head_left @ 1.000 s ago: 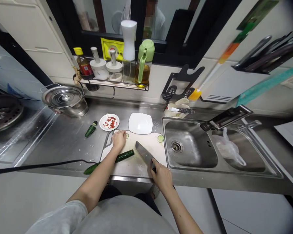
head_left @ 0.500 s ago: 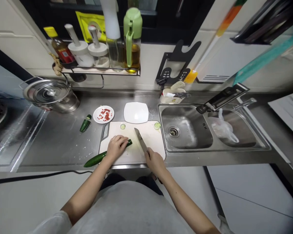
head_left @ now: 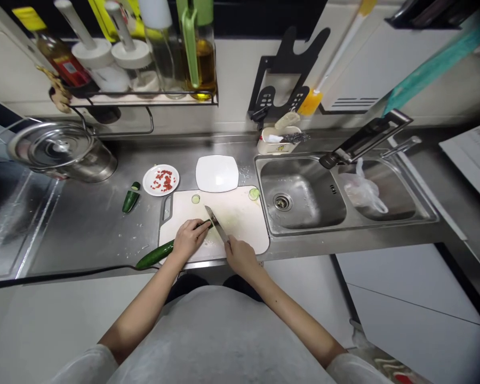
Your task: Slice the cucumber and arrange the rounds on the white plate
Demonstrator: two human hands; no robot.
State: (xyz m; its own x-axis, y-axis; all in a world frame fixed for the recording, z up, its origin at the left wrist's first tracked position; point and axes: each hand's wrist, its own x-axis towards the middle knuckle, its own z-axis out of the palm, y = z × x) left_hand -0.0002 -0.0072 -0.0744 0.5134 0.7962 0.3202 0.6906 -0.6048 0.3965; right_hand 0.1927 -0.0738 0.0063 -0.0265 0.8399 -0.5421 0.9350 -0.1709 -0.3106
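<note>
A long green cucumber (head_left: 156, 254) lies slantwise over the left part of the white cutting board (head_left: 240, 229). My left hand (head_left: 189, 238) is wrapped over it near its right end. In my right hand (head_left: 242, 257) is a kitchen knife (head_left: 217, 224), gripped by the handle. Its blade stands at the cucumber's right end, close to my left fingertips; whether it touches is too small to tell. One round cucumber slice (head_left: 196, 199) rests on the board's upper left, and a few pale green slices (head_left: 254, 193) sit at its upper right corner.
Behind the board are a white square plate (head_left: 217, 174) and a round plate (head_left: 178, 180) with chopped red pieces. A cucumber piece (head_left: 130, 201) lies to the left, near a lidded steel pot (head_left: 90, 162). A double sink (head_left: 304, 226) adjoins the right side, below a faucet (head_left: 364, 140).
My left hand has come down from the small slice onto the cucumber. The knife in my right hand has shifted left to the cucumber's end. The camera view has tilted downward.
</note>
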